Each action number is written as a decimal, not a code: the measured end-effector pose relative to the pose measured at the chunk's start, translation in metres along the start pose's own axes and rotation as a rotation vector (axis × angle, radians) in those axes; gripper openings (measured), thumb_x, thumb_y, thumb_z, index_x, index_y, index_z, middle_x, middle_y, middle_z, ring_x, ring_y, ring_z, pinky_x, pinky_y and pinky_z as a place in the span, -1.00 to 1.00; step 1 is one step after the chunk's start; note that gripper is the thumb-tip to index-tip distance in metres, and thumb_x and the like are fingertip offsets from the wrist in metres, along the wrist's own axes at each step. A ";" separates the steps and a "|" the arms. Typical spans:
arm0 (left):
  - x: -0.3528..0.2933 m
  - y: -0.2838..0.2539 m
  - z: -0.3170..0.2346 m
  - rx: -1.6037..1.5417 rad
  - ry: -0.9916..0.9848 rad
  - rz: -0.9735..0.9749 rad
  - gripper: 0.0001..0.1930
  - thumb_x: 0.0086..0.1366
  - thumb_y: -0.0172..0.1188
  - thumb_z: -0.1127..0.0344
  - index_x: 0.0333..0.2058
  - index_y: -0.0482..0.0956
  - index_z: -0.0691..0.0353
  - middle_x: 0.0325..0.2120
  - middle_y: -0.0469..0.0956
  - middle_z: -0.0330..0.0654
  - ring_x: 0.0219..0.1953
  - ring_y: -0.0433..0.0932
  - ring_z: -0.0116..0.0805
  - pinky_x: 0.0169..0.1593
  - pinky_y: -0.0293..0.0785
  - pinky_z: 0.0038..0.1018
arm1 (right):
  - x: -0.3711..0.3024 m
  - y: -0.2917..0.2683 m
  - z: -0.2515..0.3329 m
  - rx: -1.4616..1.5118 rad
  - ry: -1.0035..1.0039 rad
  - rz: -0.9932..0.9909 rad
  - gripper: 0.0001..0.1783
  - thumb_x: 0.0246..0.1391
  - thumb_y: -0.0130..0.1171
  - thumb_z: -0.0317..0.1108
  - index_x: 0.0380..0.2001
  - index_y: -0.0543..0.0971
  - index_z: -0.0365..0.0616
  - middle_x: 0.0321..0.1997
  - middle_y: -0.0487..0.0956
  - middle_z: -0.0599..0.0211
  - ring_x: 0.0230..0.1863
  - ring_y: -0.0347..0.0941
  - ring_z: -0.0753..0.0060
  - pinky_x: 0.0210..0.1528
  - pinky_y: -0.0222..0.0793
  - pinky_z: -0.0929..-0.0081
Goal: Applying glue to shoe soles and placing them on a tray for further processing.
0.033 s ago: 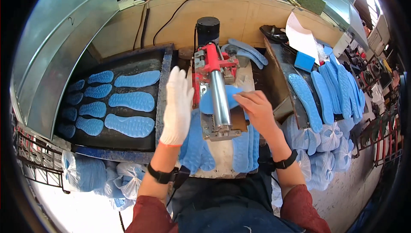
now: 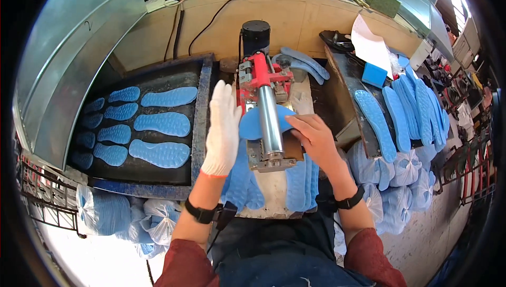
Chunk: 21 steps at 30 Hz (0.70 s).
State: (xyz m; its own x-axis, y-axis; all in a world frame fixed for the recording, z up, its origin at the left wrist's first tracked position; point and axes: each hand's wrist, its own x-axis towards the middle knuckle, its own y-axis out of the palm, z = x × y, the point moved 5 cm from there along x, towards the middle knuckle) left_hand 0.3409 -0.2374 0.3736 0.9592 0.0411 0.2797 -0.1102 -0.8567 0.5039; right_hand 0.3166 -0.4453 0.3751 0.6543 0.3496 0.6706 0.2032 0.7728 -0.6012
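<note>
A blue insole (image 2: 251,124) lies crosswise under the shiny metal roller (image 2: 271,126) of a red machine (image 2: 260,69); the roller hides its middle. Bare, my right hand (image 2: 316,142) pinches the insole's right end between thumb and fingers. My left hand (image 2: 221,128), in a white glove, is held upright with straight fingers. It holds nothing and is beside the insole's left end; whether they touch I cannot tell. On the bench in front of the machine rest more blue insoles, some left (image 2: 240,181) and some right (image 2: 301,185).
On the left stands a dark tray (image 2: 153,184) with rows of blue insoles. Several insoles lie on the right-hand table (image 2: 373,152), near a small blue box (image 2: 374,75) and white paper (image 2: 368,41). Bagged insoles (image 2: 398,208) sit below. Two insoles (image 2: 305,64) lie behind the machine.
The insole has shifted left under the roller, so more of it shows on the left side. My right hand has moved slightly left with it; my gloved hand has shifted slightly right.
</note>
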 end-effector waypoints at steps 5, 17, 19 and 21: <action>-0.002 -0.022 0.034 0.235 0.020 -0.020 -0.30 0.43 -0.42 -0.19 0.36 -0.14 0.16 0.32 -0.01 0.07 0.34 0.06 -0.13 0.38 -0.06 -0.27 | -0.092 0.004 -0.027 0.313 0.407 -0.377 -0.68 0.05 0.12 -0.58 -0.08 0.51 -0.24 -0.18 0.57 0.08 -0.17 0.48 0.08 -0.12 0.41 0.40; -0.115 -0.060 0.037 -0.197 -0.733 -0.221 -0.33 0.40 -0.35 -0.25 0.20 0.27 0.16 0.02 0.45 -0.18 0.01 0.46 -0.24 0.12 0.39 -0.28 | -0.179 0.102 -0.061 -0.456 0.454 0.291 -0.44 -0.18 0.28 -0.19 -0.06 0.49 -0.21 0.21 0.30 -0.10 0.32 0.08 -0.21 0.21 0.04 -0.09; -0.113 -0.058 0.010 -0.290 -0.718 -0.405 -0.40 0.41 -0.25 -0.20 0.06 0.44 0.19 -0.10 0.54 -0.17 -0.08 0.52 -0.24 0.07 0.44 -0.31 | -0.183 0.101 -0.064 -0.460 0.480 0.307 -0.51 -0.17 0.26 -0.20 -0.16 0.53 -0.28 0.19 0.31 -0.15 0.31 0.09 -0.24 0.21 0.03 -0.11; -0.079 -0.068 -0.016 -0.308 -0.610 -0.421 -0.41 0.41 -0.24 -0.19 0.05 0.44 0.20 -0.09 0.54 -0.15 -0.07 0.52 -0.25 0.08 0.43 -0.32 | -0.185 0.096 -0.066 -0.453 0.450 0.336 -0.54 -0.17 0.25 -0.21 -0.20 0.55 -0.29 0.14 0.33 -0.18 0.28 0.11 -0.27 0.19 0.03 -0.14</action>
State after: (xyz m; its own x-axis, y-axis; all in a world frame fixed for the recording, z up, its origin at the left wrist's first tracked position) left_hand 0.2683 -0.1740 0.3300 0.8994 -0.0352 -0.4357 0.3114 -0.6480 0.6951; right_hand 0.2633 -0.4702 0.1646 0.9514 0.2020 0.2325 0.1567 0.3324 -0.9300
